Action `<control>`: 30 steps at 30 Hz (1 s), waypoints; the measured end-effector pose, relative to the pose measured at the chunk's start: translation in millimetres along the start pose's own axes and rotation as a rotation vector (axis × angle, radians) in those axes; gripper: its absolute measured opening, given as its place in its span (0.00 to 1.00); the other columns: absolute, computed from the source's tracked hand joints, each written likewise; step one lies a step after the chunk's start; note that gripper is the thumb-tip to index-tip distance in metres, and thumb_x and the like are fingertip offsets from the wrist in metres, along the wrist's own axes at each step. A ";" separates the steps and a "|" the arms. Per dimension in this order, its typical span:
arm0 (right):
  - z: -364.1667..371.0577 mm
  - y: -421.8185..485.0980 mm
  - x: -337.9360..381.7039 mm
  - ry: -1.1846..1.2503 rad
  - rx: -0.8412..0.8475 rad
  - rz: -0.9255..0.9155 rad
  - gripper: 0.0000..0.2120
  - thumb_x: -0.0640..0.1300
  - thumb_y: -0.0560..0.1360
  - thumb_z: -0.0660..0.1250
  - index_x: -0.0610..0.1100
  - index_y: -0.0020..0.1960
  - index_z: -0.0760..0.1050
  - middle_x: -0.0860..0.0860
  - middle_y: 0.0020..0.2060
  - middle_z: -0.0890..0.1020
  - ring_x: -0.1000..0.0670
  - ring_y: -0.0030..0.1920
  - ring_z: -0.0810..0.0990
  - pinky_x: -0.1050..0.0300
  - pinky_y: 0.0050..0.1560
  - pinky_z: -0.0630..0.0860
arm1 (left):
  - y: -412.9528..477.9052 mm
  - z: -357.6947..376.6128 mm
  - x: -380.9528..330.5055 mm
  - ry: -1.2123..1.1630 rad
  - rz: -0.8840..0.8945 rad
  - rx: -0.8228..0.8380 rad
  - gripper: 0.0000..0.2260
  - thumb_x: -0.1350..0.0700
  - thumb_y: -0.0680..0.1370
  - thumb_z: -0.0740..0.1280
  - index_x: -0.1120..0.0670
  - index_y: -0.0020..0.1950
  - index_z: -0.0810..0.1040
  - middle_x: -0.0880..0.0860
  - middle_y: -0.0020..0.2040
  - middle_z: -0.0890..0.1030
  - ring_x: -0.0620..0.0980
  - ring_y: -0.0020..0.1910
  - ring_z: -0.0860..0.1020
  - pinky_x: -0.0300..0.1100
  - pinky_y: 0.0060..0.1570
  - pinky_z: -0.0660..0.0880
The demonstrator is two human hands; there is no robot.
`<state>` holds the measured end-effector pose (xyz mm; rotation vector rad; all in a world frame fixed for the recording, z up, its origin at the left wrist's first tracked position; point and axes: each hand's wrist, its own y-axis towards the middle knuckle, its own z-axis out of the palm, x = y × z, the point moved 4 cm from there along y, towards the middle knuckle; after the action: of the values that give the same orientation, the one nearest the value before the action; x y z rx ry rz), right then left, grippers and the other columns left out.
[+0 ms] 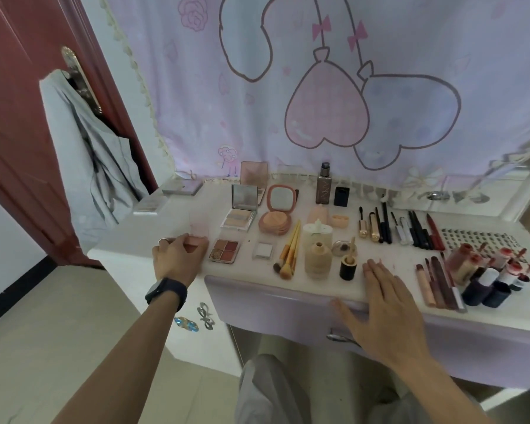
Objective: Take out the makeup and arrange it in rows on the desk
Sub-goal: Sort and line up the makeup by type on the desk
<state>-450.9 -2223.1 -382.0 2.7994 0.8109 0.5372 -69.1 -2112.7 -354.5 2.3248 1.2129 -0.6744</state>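
A pale cartoon-printed curtain (334, 87) is hung behind the table (147, 231), so the far edge serves as a backstop for the tallest pieces. The white table top is taken up by the makeup, which is set out in rows running left to right. A lilac drawer front (273, 304) is seen below the near edge.

The goods are grouped by kind, presumably so that each row reads at a glance. A line of mascaras and liners (401, 229) is laid parallel at the right. Nearer, slender lip pencils (438, 283) are laid side by side, just beside a cluster of lip gloss tubes (490, 270). A dark pump bottle (324, 185) is stood upright at the far edge. At centre, a mirrored palette (239, 221) and a round powder compact (274, 223) are left open. A beige bottle (318, 261) is stood near them, and the makeup brushes (289, 254) are bunched beside it.

The right hand (386, 298) is laid flat on the near edge of the table, fingers straight and close together, nothing held; it is probably being used as a brace. The left hand (178, 261) is curled over a small pink compact (196, 241), which is pinched at the left end of the near row, just beside a four-pan eyeshadow palette (224, 250). The compact is judged to be in the course of being lined up with that row.
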 end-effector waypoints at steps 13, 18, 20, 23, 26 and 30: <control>-52.1 -9.0 110.8 0.367 -0.195 -0.487 0.15 0.54 0.78 0.62 0.48 0.56 0.81 0.55 0.52 0.83 0.55 0.55 0.79 0.63 0.53 0.77 | -25.8 -46.9 37.3 -0.059 0.155 -0.054 0.16 0.53 0.81 0.64 0.52 0.68 0.76 0.56 0.66 0.74 0.57 0.68 0.69 0.51 0.68 0.68; -32.7 24.3 208.6 0.339 -0.046 -0.632 0.19 0.57 0.79 0.56 0.52 0.61 0.79 0.57 0.59 0.82 0.55 0.61 0.78 0.59 0.58 0.79 | -8.8 -77.4 60.7 0.038 0.155 -0.049 0.17 0.53 0.81 0.63 0.52 0.70 0.74 0.54 0.68 0.73 0.55 0.69 0.68 0.50 0.68 0.68; -15.8 41.1 246.8 0.310 0.083 -0.632 0.25 0.60 0.79 0.50 0.53 0.68 0.74 0.58 0.67 0.77 0.54 0.68 0.72 0.56 0.65 0.74 | 7.4 -84.5 68.2 0.114 0.165 -0.024 0.18 0.53 0.82 0.62 0.51 0.72 0.73 0.54 0.71 0.72 0.55 0.71 0.66 0.49 0.70 0.65; 16.4 65.6 298.9 0.212 0.259 -0.671 0.25 0.56 0.82 0.51 0.51 0.77 0.63 0.55 0.76 0.65 0.52 0.77 0.60 0.52 0.71 0.67 | 40.9 -92.6 75.6 0.224 0.193 0.029 0.20 0.52 0.83 0.59 0.49 0.75 0.68 0.53 0.75 0.67 0.54 0.74 0.63 0.49 0.73 0.62; 57.7 84.2 338.2 0.129 0.320 -0.727 0.27 0.50 0.84 0.53 0.44 0.81 0.54 0.49 0.81 0.55 0.49 0.81 0.50 0.51 0.78 0.54 | 80.6 -96.9 81.8 0.328 0.200 0.112 0.22 0.52 0.83 0.57 0.48 0.78 0.63 0.52 0.79 0.61 0.54 0.76 0.61 0.50 0.74 0.61; 112.1 94.1 367.9 0.008 0.379 -0.783 0.31 0.45 0.84 0.54 0.39 0.81 0.44 0.46 0.82 0.44 0.48 0.81 0.41 0.51 0.79 0.46 | 126.4 -91.2 79.0 0.446 0.211 0.219 0.23 0.51 0.84 0.54 0.49 0.80 0.57 0.52 0.81 0.55 0.53 0.78 0.58 0.50 0.75 0.59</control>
<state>-73.0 -2108.9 -352.8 2.4431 2.0351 0.2671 96.3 -2076.9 -310.9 2.8413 1.0848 -0.2276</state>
